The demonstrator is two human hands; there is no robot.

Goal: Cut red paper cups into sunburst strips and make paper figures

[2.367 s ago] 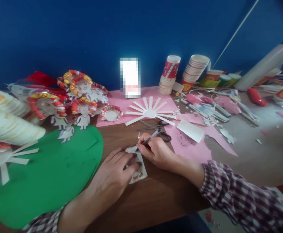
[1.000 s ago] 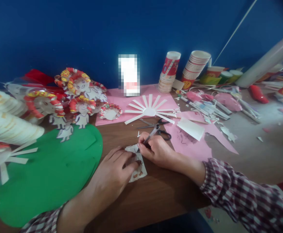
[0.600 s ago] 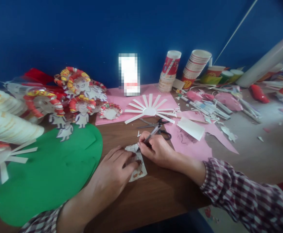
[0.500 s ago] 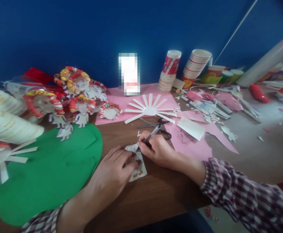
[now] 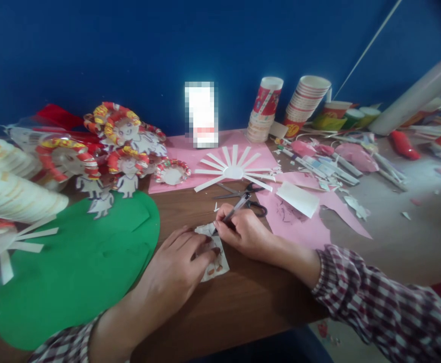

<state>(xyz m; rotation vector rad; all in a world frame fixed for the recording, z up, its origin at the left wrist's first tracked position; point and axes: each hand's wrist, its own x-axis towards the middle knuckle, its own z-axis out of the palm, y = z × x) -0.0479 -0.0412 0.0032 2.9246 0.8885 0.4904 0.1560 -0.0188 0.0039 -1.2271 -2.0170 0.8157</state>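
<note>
A small white paper piece (image 5: 222,263) with brown marks lies on the wooden table. My left hand (image 5: 178,257) rests flat over its left side, fingers spread and pressing it down; the covered part is hidden. My right hand (image 5: 246,233) grips a grey pen (image 5: 237,206), its tip at the upper edge of the paper. Just beyond that hand lie black-handled scissors (image 5: 256,207), partly hidden by the hand and pen. A white paper cup cut into spread strips (image 5: 233,172) sits behind them on pink paper (image 5: 175,146).
Green round sheets (image 5: 80,262) lie at left, near red-and-yellow ring figures (image 5: 124,131) and stacked cups (image 5: 16,191). Two cup stacks (image 5: 264,111) stand at the back right. Markers (image 5: 330,169) and paper scraps spread over the right side. A pixelated bright rectangle (image 5: 201,113) stands against the blue wall.
Almost nothing differs. Both hands, the pen and the paper stay where they were, apart from a very slight shift of the whole view.
</note>
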